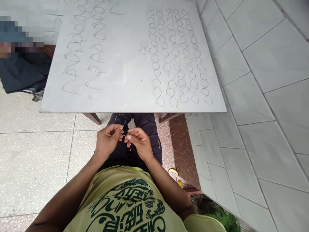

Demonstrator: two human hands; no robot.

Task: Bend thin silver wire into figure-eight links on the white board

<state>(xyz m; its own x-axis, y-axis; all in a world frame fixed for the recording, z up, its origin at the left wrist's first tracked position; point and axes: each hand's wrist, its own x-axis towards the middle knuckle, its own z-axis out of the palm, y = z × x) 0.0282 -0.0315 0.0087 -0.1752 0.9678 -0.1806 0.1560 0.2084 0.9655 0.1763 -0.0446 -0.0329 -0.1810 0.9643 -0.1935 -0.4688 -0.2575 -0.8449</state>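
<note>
Above my lap, just in front of the table edge, a thin metal wire (pixel 120 114) is pinched between the thumb and fingers of my left hand (pixel 107 140). Its rounded loop rises above those fingertips. A short stretch of the same wire runs across the small gap to my right hand (pixel 141 143), whose thumb and fingers are closed on it. My fingertips hide part of the wire. On the table (pixel 125 100) ahead, several figure-eight wire shapes (pixel 157 98) lie in rows at the right. Several open, wavy bent wires (pixel 72 58) form columns at the left.
A tiled wall (pixel 256 106) runs along the table's right side. Table legs (pixel 93 118) stand near my knees. At the far left, dark cloth (pixel 21 74) drapes over a seat, beside a blurred patch. Yellow items (pixel 173 171) lie on the floor at my right.
</note>
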